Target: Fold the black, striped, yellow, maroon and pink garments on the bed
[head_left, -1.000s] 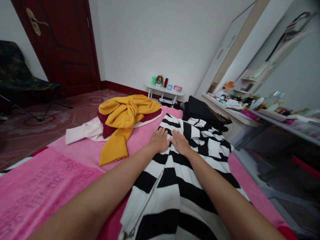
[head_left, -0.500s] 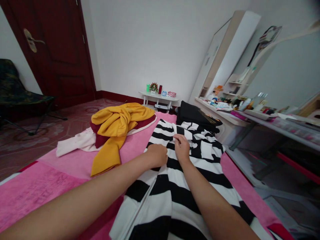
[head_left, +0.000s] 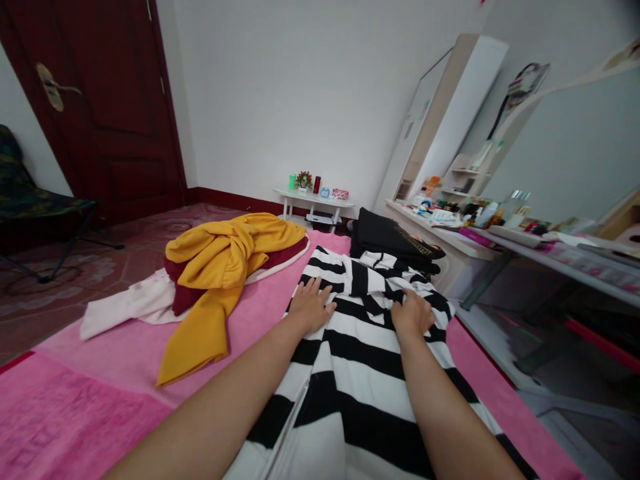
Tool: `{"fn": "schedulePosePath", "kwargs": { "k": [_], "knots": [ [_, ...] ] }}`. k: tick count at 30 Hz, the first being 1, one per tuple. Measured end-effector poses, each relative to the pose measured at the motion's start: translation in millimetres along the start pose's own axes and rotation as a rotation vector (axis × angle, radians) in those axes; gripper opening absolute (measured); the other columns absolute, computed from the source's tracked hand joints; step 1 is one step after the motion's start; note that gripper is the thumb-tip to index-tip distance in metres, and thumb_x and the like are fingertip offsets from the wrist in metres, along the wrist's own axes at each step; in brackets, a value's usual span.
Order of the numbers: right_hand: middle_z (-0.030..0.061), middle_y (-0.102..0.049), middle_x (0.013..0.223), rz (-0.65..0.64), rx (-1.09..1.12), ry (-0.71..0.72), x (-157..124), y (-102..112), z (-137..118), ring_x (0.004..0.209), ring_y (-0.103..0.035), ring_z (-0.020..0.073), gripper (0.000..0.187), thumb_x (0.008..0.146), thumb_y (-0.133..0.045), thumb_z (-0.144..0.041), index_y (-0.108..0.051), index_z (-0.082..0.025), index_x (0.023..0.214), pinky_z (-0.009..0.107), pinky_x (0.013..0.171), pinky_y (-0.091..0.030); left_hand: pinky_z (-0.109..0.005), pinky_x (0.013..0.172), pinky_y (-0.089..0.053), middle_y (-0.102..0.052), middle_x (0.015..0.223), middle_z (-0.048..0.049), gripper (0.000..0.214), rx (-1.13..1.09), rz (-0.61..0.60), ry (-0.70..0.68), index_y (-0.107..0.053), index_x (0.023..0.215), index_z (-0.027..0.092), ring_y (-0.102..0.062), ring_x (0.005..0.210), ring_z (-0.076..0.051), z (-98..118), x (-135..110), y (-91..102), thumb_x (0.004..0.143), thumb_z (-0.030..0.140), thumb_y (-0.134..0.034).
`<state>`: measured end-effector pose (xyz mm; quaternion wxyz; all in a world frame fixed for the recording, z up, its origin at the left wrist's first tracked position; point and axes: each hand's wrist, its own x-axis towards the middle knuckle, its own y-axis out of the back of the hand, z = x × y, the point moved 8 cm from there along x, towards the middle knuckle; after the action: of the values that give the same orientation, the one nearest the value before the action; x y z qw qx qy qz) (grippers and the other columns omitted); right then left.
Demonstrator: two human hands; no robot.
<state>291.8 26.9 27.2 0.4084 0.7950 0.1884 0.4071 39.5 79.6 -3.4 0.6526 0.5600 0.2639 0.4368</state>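
Pink bedding (head_left: 270,301) is covered at right by the striped garment (head_left: 370,353); left hand (head_left: 311,309) now laid open on it, right hand (head_left: 413,316) just shifted rightward, grip unclear: more cloth is being spanned.

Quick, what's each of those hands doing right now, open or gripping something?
Left hand: open, spread on the striped garment.
Right hand: partly curled against the striped garment; whether it grips any cannot be told.
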Motion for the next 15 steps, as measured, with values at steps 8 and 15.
{"fn": "schedulePosePath", "kwargs": {
  "k": [8, 15],
  "knots": [
    [0.0155, -0.069, 0.093, -0.173, -0.186, 0.091, -1, -6, -4, 0.094, -0.062, 0.0317, 0.033, 0.078, -0.053, -0.031, -0.067, -0.02, 0.106, 0.043, 0.079, -0.043, -0.049, 0.112, -0.013, -0.019, 0.154, -0.0084, 0.057, -0.015, 0.018, -0.006, -0.035, 0.142, 0.027, -0.016, 0.141, -0.027, -2, 1, -0.2, 0.092, 0.054, -0.027],
    [0.0125, -0.068, 0.07, -0.086, 0.341, -0.232, 92, 49, 26, 0.064, -0.063, 0.0234, 0.028, 0.057, -0.079, -0.027, -0.071, -0.01, 0.078, 0.03, 0.055, -0.046, -0.05, 0.112, -0.013, -0.02, 0.154, -0.007, 0.054, -0.054, 0.019, 0.002, -0.039, 0.14, 0.033, -0.016, 0.141, -0.027, -2, 0, 3.2, 0.091, 0.053, -0.03]
  ]
}}
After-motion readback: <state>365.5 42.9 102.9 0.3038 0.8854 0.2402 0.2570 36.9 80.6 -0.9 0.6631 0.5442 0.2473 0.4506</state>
